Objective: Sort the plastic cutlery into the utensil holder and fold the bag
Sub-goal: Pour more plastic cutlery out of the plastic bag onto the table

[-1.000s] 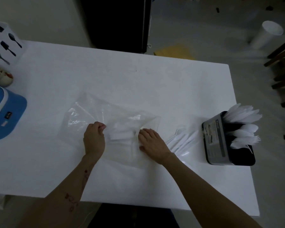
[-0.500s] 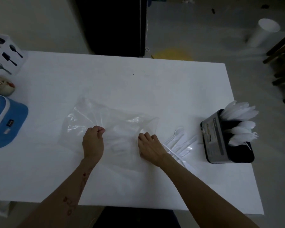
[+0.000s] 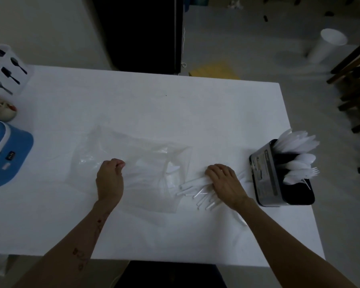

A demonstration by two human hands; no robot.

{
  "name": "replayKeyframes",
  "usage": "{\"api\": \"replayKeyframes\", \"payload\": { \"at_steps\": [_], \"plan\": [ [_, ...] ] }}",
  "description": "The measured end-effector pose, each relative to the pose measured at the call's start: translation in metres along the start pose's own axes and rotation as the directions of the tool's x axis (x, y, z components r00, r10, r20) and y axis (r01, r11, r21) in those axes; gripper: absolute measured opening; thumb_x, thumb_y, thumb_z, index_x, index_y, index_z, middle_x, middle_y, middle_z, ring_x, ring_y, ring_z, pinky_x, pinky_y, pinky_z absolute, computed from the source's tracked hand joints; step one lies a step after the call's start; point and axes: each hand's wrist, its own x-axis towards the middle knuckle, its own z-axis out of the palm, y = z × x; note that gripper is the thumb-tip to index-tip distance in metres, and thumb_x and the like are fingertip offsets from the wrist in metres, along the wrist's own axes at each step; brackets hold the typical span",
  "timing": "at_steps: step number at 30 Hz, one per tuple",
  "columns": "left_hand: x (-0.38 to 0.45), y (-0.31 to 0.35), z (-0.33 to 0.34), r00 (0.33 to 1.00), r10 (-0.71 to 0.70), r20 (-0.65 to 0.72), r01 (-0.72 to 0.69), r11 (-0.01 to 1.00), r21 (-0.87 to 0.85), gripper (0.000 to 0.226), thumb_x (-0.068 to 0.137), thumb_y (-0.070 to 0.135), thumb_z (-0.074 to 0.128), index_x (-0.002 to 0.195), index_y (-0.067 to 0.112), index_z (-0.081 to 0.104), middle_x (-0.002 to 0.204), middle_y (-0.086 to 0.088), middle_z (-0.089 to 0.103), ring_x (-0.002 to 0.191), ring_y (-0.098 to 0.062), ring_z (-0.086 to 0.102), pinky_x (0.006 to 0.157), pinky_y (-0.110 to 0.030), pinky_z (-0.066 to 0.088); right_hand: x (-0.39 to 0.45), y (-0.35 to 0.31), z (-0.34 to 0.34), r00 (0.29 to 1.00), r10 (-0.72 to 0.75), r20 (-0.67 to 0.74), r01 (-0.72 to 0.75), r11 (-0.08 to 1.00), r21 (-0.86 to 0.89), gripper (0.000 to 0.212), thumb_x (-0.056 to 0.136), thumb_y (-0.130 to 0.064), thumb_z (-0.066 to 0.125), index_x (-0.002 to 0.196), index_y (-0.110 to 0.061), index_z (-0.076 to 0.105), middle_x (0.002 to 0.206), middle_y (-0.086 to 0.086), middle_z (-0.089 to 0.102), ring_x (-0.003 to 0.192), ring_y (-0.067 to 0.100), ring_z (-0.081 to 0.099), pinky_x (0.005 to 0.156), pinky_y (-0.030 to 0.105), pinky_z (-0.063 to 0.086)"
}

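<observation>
A clear plastic bag (image 3: pixel 137 154) lies flat on the white table (image 3: pixel 175 113), its mouth facing right. My left hand (image 3: pixel 109 179) is closed in a fist on the bag's near left part, pinching the film. A few white pieces (image 3: pixel 172 169) still show inside the bag's mouth. Just right of the bag, a pile of white plastic cutlery (image 3: pixel 193 183) lies on the table, with my right hand (image 3: pixel 224 183) palm down on it and fingers curled over the handles. The black utensil holder (image 3: pixel 266 177) stands at the table's right edge, holding several white spoons and forks (image 3: pixel 295 146).
A blue appliance (image 3: pixel 6 154), a patterned mug (image 3: pixel 0 109) and a white caddy with cutlery icons (image 3: pixel 6 71) sit along the left edge. On the floor to the right are a white bin (image 3: pixel 328 44) and dark wooden chairs (image 3: pixel 357 80).
My right hand has moved right, off the bag and onto the cutlery pile, and more cutlery now lies outside the bag. My left hand stays fisted on the bag.
</observation>
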Motion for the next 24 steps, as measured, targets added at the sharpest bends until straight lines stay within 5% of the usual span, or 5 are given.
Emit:
{"api": "replayKeyframes", "payload": {
  "at_steps": [5, 10, 13, 18, 24],
  "plan": [
    [-0.007, -0.002, 0.002, 0.996, 0.062, 0.062, -0.064, 0.997, 0.041, 0.011, 0.090, 0.004, 0.059, 0.091, 0.009, 0.069, 0.091, -0.012, 0.064, 0.088, -0.030, 0.059, 0.070, -0.030, 0.042, 0.004, -0.026, -0.007, 1.000, 0.013, 0.017, -0.015, 0.992, 0.124, 0.052, 0.079, -0.029, 0.056, 0.128, -0.012, 0.058, 0.139, 0.010, 0.055, 0.132, 0.032, 0.046, 0.115, 0.054, 0.025],
    [-0.004, 0.008, -0.013, 0.985, 0.170, 0.012, -0.171, 0.981, 0.089, 0.012, 0.089, -0.001, 0.059, 0.087, 0.007, 0.068, 0.085, -0.013, 0.061, 0.081, -0.033, 0.055, 0.060, -0.036, 0.044, 0.019, -0.088, -0.033, 0.990, 0.085, 0.110, -0.130, 0.847, 0.516, 0.050, 0.088, -0.064, 0.048, 0.104, -0.021, 0.069, 0.098, -0.012, 0.069, 0.095, 0.011, 0.058, 0.092, 0.027, 0.035],
    [-0.005, 0.028, -0.028, 0.954, 0.293, -0.069, -0.284, 0.952, 0.115, 0.013, 0.087, -0.004, 0.062, 0.092, 0.005, 0.070, 0.088, -0.013, 0.062, 0.080, -0.030, 0.054, 0.059, -0.033, 0.047, 0.032, -0.106, -0.038, 0.946, 0.223, 0.233, -0.323, 0.645, 0.693, 0.030, 0.090, -0.045, 0.064, 0.084, -0.016, 0.068, 0.074, -0.017, 0.062, 0.077, 0.006, 0.056, 0.074, 0.022, 0.041],
    [-0.008, 0.068, -0.048, 0.865, 0.472, -0.169, -0.452, 0.880, 0.147, 0.017, 0.084, -0.002, 0.067, 0.099, 0.004, 0.071, 0.093, -0.012, 0.063, 0.086, -0.028, 0.055, 0.066, -0.035, 0.049, 0.035, -0.092, -0.037, 0.885, 0.280, 0.372, -0.454, 0.341, 0.823, 0.008, 0.085, -0.020, 0.075, 0.078, -0.018, 0.078, 0.078, -0.002, 0.077, 0.080, 0.007, 0.073, 0.089, 0.038, 0.056],
    [-0.008, 0.080, -0.049, 0.838, 0.520, -0.166, -0.498, 0.853, 0.157, 0.022, 0.081, -0.006, 0.069, 0.100, 0.004, 0.072, 0.093, -0.012, 0.063, 0.085, -0.028, 0.055, 0.066, -0.038, 0.050, 0.027, -0.080, -0.029, 0.853, 0.329, 0.404, -0.482, 0.201, 0.853, 0.045, 0.061, -0.053, 0.082, 0.082, -0.013, 0.079, 0.083, 0.015, 0.074, 0.091, 0.039, 0.068, 0.084, 0.048, 0.053]
  ]
}}
